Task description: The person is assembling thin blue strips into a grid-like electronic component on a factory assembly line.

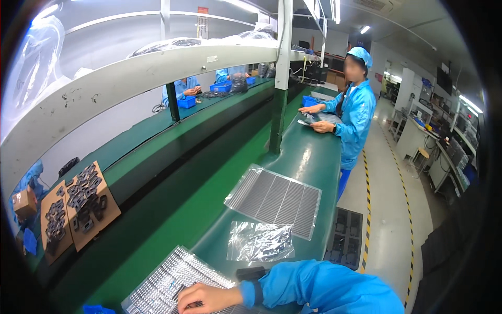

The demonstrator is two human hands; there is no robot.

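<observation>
My right hand (206,298) reaches in from the lower right in a blue sleeve (324,288). It rests over a sheet with rows of small shiny silver pieces (170,269), with fingers bent and drawn together. Small dark parts show at the fingertips, but what they grip is too covered to name. Beside the wrist sits a black object (251,273), partly behind the sleeve. A crinkled clear plastic bag (261,243) lies just beyond it on the green bench (222,256). My left hand is out of view.
A large sheet of grey strips (277,201) lies farther up the bench. A co-worker (358,110) stands at its far right side, handling a flat piece. Dark trays (345,238) are beside the bench. At left, cardboard (83,209) carries black parts; a post (280,104) rises mid-view.
</observation>
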